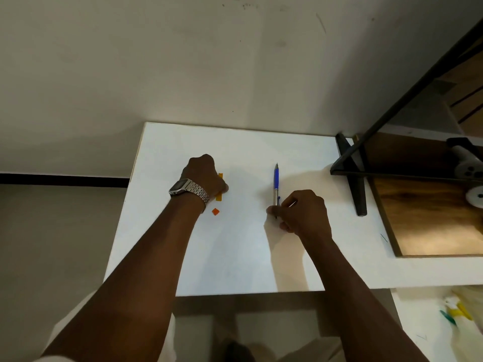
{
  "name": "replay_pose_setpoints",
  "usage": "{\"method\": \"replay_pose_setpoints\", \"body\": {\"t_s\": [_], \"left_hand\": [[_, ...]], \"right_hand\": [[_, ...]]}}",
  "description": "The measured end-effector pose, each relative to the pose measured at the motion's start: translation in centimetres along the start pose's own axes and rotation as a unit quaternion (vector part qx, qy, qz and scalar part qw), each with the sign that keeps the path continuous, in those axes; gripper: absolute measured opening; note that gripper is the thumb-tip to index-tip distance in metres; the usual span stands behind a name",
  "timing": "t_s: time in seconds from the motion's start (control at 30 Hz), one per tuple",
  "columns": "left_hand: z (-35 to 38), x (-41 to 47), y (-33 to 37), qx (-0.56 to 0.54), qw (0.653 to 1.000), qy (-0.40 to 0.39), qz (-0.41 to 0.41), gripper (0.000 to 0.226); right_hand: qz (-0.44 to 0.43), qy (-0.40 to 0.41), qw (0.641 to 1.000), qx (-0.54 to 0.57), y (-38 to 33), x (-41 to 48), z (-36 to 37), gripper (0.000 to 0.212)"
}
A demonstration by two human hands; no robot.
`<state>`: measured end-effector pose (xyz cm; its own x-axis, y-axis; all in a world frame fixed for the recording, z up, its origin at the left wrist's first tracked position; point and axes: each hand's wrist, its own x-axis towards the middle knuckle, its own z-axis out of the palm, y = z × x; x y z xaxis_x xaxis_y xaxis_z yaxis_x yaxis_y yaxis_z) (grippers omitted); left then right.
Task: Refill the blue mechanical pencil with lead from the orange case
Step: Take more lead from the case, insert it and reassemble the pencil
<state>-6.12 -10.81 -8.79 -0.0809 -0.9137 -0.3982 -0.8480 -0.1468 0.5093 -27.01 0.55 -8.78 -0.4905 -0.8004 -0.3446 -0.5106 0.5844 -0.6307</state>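
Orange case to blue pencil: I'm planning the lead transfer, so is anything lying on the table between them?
Nothing visible does. The white table is bare between the orange case under the left hand and the blue pencil at the right hand.

Both arms reach forward, left grip (206,176) curled knuckles-up, right grip (300,212) pinched shut.

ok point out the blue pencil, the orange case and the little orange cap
blue pencil (276,180), head view, on its blue grip section
orange case (220,196), head view, on the near end showing below the left hand
orange cap (215,211), head view, at its middle, on the table
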Motion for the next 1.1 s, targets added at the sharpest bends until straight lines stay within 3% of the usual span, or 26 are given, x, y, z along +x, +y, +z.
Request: {"method": "replay_pose_setpoints", "body": {"t_s": [0.13, 0.3, 0.4, 0.47, 0.7, 0.8, 0.87, 0.97, 1.1], "left_hand": [[-0.5, 0.3, -0.2, -0.087, 0.996, -0.015, -0.021, 0.036], [-2.0, 0.3, 0.1, -0.288, 0.956, -0.022, -0.052, 0.023], [-2.8, 0.0, 0.0, -0.379, 0.922, -0.049, -0.065, 0.016], [-3.2, -0.2, -0.1, -0.413, 0.906, -0.064, -0.068, 0.023], [-2.9, -0.5, -0.4, -0.45, 0.885, -0.096, -0.072, 0.032], [-2.9, -0.4, -0.9, -0.437, 0.89, -0.111, -0.068, 0.033], [-2.9, -0.4, -1.1, -0.468, 0.872, -0.13, -0.063, 0.035], [-2.6, -0.2, -0.9, -0.499, 0.852, -0.148, -0.048, 0.033], [-2.2, -0.1, -0.8, -0.503, 0.849, -0.159, -0.037, 0.031]], "right_hand": [[-0.137, 0.056, 0.988, -0.042, -2.1, -1.7, 0.6, 0.025], [-0.247, -0.029, 0.966, -0.063, -4.1, -4.6, 5.6, 0.027], [-0.257, -0.066, 0.957, -0.116, -4.0, -5.1, 8.3, 0.037], [-0.248, -0.069, 0.956, -0.137, -3.9, -5.0, 9.2, 0.037], [-0.244, -0.021, 0.955, -0.167, -4.0, -4.7, 9.7, 0.022], [-0.171, -0.047, 0.982, -0.06, -3.8, -4.1, 8.8, 0.013], [-0.099, -0.066, 0.986, 0.115, -4.1, -3.4, 7.7, 0.007], [-0.023, -0.087, 0.933, 0.348, -4.6, -2.6, 5.6, 0.004], [-0.016, -0.101, 0.904, 0.415, -5.3, -2.6, 4.6, 0.009]]}}
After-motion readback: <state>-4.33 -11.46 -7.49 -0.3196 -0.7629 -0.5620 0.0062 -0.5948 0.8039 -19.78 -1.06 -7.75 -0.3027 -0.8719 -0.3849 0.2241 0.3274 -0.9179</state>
